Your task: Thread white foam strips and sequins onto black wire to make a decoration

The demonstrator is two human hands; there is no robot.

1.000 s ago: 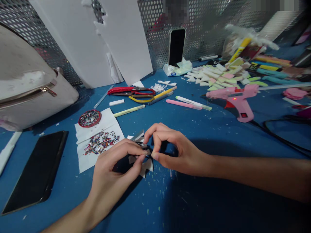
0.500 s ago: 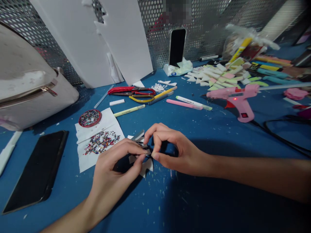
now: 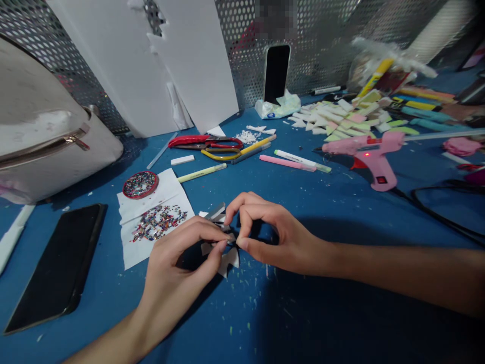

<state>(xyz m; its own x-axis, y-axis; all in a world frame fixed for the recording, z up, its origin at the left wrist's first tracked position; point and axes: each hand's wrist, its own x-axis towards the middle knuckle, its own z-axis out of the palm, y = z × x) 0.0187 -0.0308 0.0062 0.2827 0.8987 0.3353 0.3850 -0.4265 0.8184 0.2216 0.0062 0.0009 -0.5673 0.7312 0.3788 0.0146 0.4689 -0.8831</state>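
Note:
My left hand (image 3: 178,270) and my right hand (image 3: 271,235) meet at the middle of the blue table. Both pinch the centre of a small bow-shaped piece (image 3: 227,255) made of white and dark foam or paper flaps. The left thumb and forefinger press it from the left, the right fingertips from the right. Part of the piece is hidden under my fingers. Just left of my hands lies a white paper (image 3: 151,222) with a heap of coloured glitter bits.
A black phone (image 3: 56,265) lies at the left, a pale bag (image 3: 41,136) behind it. A red lid of glitter (image 3: 140,184), scissors (image 3: 206,144), pens (image 3: 291,162), a lit pink glue gun (image 3: 366,151) with cable, foam pieces (image 3: 341,121), white boards and a propped phone (image 3: 276,73) stand farther back.

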